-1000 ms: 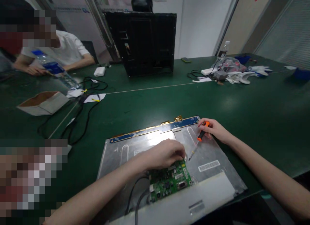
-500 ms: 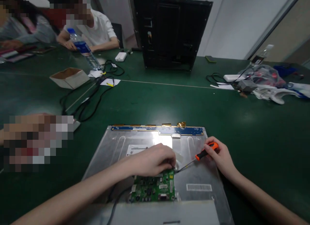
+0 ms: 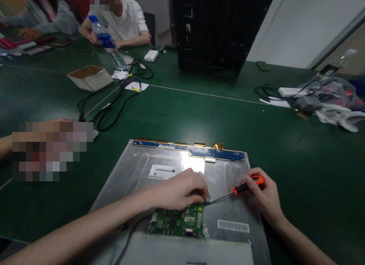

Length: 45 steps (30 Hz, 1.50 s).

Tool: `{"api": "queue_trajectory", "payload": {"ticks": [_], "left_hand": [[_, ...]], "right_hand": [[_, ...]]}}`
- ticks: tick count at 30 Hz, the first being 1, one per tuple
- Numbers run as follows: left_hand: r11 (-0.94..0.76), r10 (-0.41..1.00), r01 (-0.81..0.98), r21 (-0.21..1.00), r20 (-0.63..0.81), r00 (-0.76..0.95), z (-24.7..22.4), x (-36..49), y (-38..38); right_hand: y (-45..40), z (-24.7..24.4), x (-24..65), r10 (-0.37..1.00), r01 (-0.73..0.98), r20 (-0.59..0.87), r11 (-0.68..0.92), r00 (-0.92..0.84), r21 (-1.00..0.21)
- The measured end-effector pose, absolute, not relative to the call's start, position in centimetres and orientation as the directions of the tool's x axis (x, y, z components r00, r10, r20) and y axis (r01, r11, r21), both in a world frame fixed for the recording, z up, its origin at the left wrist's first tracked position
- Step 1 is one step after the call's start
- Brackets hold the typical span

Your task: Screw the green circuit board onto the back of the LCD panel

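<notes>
A green circuit board (image 3: 186, 221) lies on the silver metal back of a display panel (image 3: 216, 204). My left hand (image 3: 185, 191) reaches over the board's far edge. Its thumb and fingers are pinched near the corner, and whatever they hold is hidden beneath them. In my right hand (image 3: 266, 194) is a screwdriver (image 3: 246, 186) with an orange and black handle. Its shaft slants down to the left, and the tip ends close to my left fingertips at the board's corner. A blue circuit strip (image 3: 188, 150) runs along the panel's far edge.
A large black panel (image 3: 219, 33) stands upright at the back of the green table (image 3: 182, 109). Left are a paper box (image 3: 89, 78), cables (image 3: 112, 105) and a water bottle (image 3: 108, 42). Plastic bags (image 3: 333, 92) lie right. People sit far left; another person's arm (image 3: 5, 145) reaches in.
The camera view has tilted slightly, so background things sit higher and farther right. My hands stay by the board's corner, with the screwdriver tip still close to my left fingers.
</notes>
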<state>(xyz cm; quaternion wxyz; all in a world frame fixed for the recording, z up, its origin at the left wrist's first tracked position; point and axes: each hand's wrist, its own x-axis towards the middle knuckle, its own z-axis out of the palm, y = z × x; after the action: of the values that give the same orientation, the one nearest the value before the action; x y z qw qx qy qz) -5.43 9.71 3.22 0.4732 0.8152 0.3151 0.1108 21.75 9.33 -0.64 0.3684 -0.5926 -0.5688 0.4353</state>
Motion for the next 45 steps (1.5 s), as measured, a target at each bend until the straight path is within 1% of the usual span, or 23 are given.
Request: {"api": "queue_trajectory", "payload": {"ticks": [7,13,18,22,27,30,34,40,45], "left_hand": [[-0.433,0.625,0.431,0.792,-0.081,0.777,3.0,-5.5,9.5],[-0.509,0.602,0.422,0.75,-0.04,0.798,2.0,-5.6,9.6],[-0.533,0.586,0.418,0.735,-0.036,0.809,2.0,-5.6,9.7],[-0.518,0.58,0.412,0.749,-0.046,0.813,2.1,-5.6,9.7],[-0.535,0.575,0.407,0.741,-0.034,0.818,2.2,-5.6,9.4],[-0.532,0.591,0.419,0.736,-0.033,0.806,2.2,-5.6,9.2],[-0.508,0.593,0.414,0.755,-0.043,0.804,2.1,-5.5,9.3],[-0.497,0.614,0.436,0.75,-0.05,0.788,2.0,-5.3,9.3],[-0.431,0.661,0.461,0.776,-0.076,0.747,2.0,-5.2,9.0]], "right_hand": [[9.4,-0.2,21.3,0.996,0.309,-0.093,-0.086,-0.007,-0.947],[9.5,0.0,20.9,0.996,0.3,-0.086,-0.075,-0.024,-0.951],[9.9,0.0,20.6,0.999,0.228,-0.045,-0.043,-0.004,-0.973],[11.3,1.1,20.1,0.998,0.152,0.031,0.023,0.055,-0.988],[12.8,3.4,18.6,0.981,0.064,0.161,0.155,0.108,-0.986],[12.5,3.6,17.5,0.97,0.061,0.216,0.211,0.108,-0.976],[11.5,2.6,17.1,0.968,0.084,0.235,0.229,0.083,-0.97],[10.8,1.8,18.0,0.961,0.092,0.264,0.257,0.079,-0.962],[10.8,2.0,18.3,0.954,0.112,0.288,0.279,0.079,-0.954]]}}
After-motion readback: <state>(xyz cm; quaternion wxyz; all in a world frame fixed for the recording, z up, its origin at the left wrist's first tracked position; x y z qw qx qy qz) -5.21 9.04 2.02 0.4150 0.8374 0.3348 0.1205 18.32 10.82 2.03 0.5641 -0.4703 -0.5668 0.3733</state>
